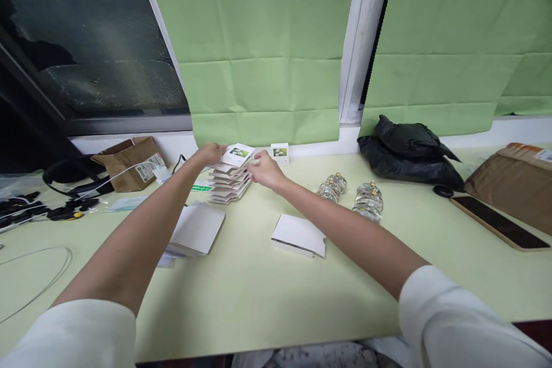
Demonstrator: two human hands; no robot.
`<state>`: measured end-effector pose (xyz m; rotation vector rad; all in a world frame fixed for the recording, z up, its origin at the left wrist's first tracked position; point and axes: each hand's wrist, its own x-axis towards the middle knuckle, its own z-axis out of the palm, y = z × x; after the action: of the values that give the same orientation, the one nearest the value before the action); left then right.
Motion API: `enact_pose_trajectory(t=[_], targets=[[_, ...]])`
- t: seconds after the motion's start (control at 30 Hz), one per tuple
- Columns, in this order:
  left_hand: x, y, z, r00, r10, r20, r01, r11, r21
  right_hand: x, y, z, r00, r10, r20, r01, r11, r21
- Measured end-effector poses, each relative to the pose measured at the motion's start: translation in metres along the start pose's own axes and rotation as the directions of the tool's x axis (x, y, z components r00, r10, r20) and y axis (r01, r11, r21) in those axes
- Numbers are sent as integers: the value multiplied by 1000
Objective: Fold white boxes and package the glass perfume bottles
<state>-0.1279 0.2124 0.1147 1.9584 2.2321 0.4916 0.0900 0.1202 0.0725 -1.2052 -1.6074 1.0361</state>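
At the back of the table, a white printed carton (236, 154) with a small green picture tops a pile of folded white cartons (228, 187). My left hand (211, 154) grips its left edge, fingers closed. On the opposite side, my right hand (266, 170) pinches the right corner of the same carton. Just behind the right hand stands a small white box (280, 153) with a similar picture. A blank white carton (299, 234) lies nearer to me, below my right forearm. More white sheets or flat cartons (199, 228) rest beside my left forearm.
Two stacks of clear glass pieces, a left stack (332, 187) and a right stack (368, 201), stand beyond my right forearm. Farther right are a black plastic bag (409, 152), a phone (500, 221) and a brown parcel (515, 184). An open cardboard box (131, 164) and cables (38, 210) lie left.
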Motion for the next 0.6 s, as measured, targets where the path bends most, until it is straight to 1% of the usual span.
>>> enact_pose_trajectory(t=[0.07,0.13,0.23,0.3,0.4,0.53,0.6], targets=[[6,2,1,999,-28,27,27,998,62,-22,6,-15,998,-52,45,56,994,-91],[9,7,-1,998,-26,59,19,994,109,-43,13,-33,992,-95,79,106,982,-153],[8,18,-4,992,5,124,-24,988,152,-69,24,-58,987,-117,107,137,968,-209],[6,26,-3,987,5,161,-34,983,178,-84,32,-72,986,-123,109,145,963,-227],[3,36,-2,976,-34,215,-15,975,220,-105,42,-88,985,-142,94,163,947,-276],[0,47,-3,943,-64,328,-18,971,240,-129,48,-104,984,-166,68,180,932,-314],[-1,51,-6,930,-67,362,-27,968,248,-139,50,-110,981,-185,67,196,927,-319]])
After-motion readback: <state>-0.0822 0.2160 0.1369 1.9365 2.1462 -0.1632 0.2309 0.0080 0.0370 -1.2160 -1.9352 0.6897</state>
